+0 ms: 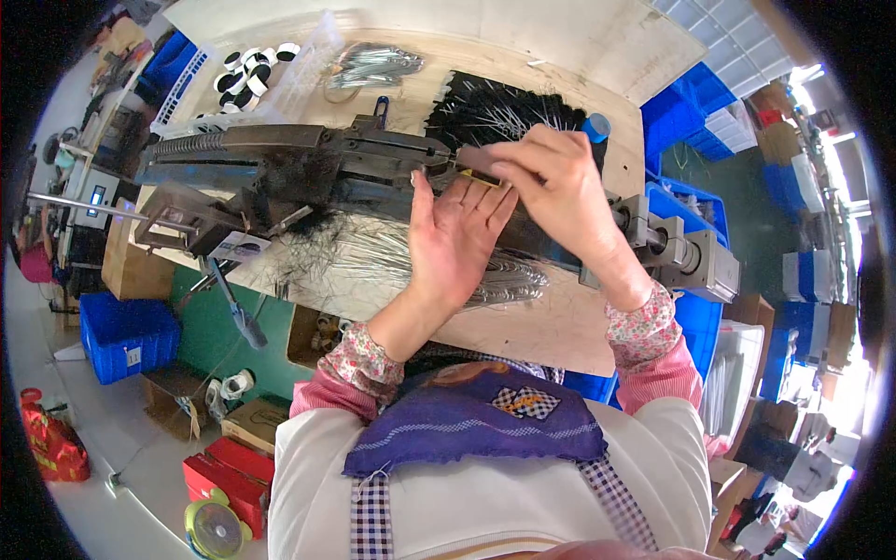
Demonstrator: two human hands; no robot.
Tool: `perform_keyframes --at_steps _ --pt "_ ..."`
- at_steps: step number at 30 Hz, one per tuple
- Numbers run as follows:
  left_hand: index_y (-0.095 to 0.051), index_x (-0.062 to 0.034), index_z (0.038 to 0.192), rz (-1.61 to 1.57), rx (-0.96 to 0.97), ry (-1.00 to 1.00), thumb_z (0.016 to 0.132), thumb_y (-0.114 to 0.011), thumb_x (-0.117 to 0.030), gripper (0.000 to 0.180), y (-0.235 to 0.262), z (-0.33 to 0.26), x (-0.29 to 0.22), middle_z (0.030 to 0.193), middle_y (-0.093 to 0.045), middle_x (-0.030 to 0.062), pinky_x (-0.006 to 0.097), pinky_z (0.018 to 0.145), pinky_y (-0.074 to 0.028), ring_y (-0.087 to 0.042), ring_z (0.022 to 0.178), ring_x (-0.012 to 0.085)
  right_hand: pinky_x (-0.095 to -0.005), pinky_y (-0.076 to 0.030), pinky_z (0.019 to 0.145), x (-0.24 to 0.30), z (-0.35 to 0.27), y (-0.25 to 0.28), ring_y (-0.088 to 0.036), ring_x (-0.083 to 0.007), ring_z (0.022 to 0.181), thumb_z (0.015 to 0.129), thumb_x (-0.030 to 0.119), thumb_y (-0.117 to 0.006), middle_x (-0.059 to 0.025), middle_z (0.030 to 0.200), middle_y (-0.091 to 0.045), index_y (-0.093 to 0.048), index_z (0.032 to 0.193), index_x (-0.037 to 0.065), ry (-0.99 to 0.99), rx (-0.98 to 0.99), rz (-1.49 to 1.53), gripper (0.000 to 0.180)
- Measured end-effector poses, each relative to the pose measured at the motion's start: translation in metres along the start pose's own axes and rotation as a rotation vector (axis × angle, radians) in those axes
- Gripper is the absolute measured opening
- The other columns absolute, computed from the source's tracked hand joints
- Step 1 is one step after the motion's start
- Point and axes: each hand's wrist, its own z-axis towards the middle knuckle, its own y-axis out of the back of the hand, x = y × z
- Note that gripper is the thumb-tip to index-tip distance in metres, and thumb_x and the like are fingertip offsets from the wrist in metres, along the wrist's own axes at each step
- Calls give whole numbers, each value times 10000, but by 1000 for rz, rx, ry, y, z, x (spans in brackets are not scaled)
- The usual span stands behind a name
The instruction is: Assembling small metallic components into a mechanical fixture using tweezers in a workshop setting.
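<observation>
On wooden bench [560,331], white basket [182,89], round pieces [263,71] inside; right hand [560,177] near machine [280,154]

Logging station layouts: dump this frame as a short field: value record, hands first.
left_hand: left hand palm up, fingers extended toward the machine
right_hand: right hand above the left fingertips, fingers bent; what it grips, if anything, is unclear
machine: dark metal machine lying across the workbench
near_side: thin metal wires in loose piles
far_side: black pieces with thin metal stems; white plastic basket holding black-and-white round pieces
floor_left: blue crate
</observation>
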Motion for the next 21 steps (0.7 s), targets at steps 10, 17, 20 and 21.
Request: perform_keyframes --at_steps 10,17,20,21 --pt "-397 18 1273 42 -47 -3 957 -292 -598 700 -8 -2 0 1230 -493 114 403 1124 -276 -427 1251 255 -364 -397 787 -15 -4 0 -596 -217 745 779 158 -675 -26 728 -593 -711 878 120 -97 109 90 113" --pt "-431 12 1180 97 -36 19 972 -314 -557 617 -5 0 -5 1167 -499 103 412 1127 -275 -429 1246 254 -349 -378 815 -6 6 -6 -590 -192 748 749 138 -670 -14 716 -580 -704 841 115 17 89 -8 101" --pt "-465 -1 1097 43 28 27 979 -315 -538 570 5 4 -5 1142 -506 103 414 1133 -269 -441 1224 253 -345 -372 807 -1 7 1 -586 -183 745 711 111 -673 -6 704 -563 -702 834 118 72 81 -61 126" --pt "-465 -1 1097 48 29 39 979 -315 -538 570 -1 4 -7 1142 -506 103 414 1133 -269 -441 1224 253 -344 -370 803 -3 5 0 -584 -179 743 695 94 -672 -2 700 -553 -700 833 119 92 75 -68 144"
